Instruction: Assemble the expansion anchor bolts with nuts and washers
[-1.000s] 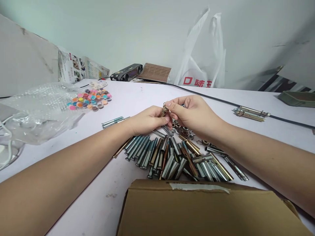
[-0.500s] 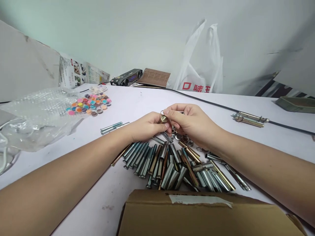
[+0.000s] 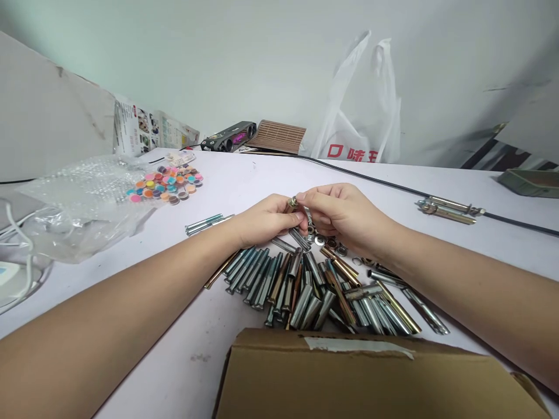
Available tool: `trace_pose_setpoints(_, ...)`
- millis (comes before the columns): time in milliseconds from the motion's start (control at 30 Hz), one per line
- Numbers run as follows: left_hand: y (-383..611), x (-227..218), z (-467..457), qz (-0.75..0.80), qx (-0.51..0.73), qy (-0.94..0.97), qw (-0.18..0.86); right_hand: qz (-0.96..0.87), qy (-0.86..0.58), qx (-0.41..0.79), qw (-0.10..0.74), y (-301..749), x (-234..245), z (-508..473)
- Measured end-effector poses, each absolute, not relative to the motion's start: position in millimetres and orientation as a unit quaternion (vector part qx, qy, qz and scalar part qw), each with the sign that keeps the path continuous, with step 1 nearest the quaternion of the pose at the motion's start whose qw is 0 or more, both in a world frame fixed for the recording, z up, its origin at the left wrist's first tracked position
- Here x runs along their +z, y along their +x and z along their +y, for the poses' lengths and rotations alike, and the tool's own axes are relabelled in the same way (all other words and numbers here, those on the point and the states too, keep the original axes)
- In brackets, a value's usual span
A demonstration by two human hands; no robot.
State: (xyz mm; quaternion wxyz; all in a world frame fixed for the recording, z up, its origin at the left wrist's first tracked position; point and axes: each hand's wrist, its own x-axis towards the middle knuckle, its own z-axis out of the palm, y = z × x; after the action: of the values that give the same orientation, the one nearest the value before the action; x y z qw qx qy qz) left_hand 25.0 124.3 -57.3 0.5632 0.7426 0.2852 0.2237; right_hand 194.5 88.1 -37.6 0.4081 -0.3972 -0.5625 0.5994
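Note:
My left hand (image 3: 264,221) grips an expansion bolt (image 3: 292,205) whose brass-coloured tip sticks up between both hands. My right hand (image 3: 343,212) pinches the top of that same bolt, fingertips touching a small washer or nut on its end. Both hands hover just above a pile of metal bolts and sleeves (image 3: 305,285) spread on the white table (image 3: 244,180). Loose nuts and washers (image 3: 332,244) lie under my right hand, partly hidden by it.
A cardboard box (image 3: 371,378) stands at the near edge. Two finished bolts (image 3: 445,209) lie at the right by a black cable (image 3: 393,185). Coloured round discs (image 3: 166,183) and bubble wrap (image 3: 78,198) sit left. A white plastic bag (image 3: 358,116) leans on the far wall.
Both hands have stayed together on the bolt, dropping slightly lower toward the pile. The fingers of my right hand have shifted on the bolt's tip. The view has tilted a little.

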Motion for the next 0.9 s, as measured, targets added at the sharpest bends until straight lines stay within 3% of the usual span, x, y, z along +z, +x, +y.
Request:
trace_pose_setpoints(300, 20.9, -57.6, 123.4, 0.249, 0.254, 0.706, 0.613, -0.572, -0.394, 0.605, 0.39, 197.8, -39.0, 89.1)
trace_pose_setpoints(467, 23.0, -53.6, 120.4, 0.249, 0.285, 0.656, 0.653, -0.659, -0.431, 0.483, 0.383, 209.4, -24.8, 88.8)
trace_pose_setpoints(700, 24.1, -52.4, 121.6, 0.254, 0.297, 0.625, 0.676, -0.83, -0.49, 0.179, 0.195, 231.0, -2.3, 95.5)
trace_pose_setpoints(900, 24.4, -52.6, 121.8, 0.248, 0.306, 0.587, 0.707, -0.849, -0.47, 0.239, 0.021, 238.1, -3.3, 94.3)
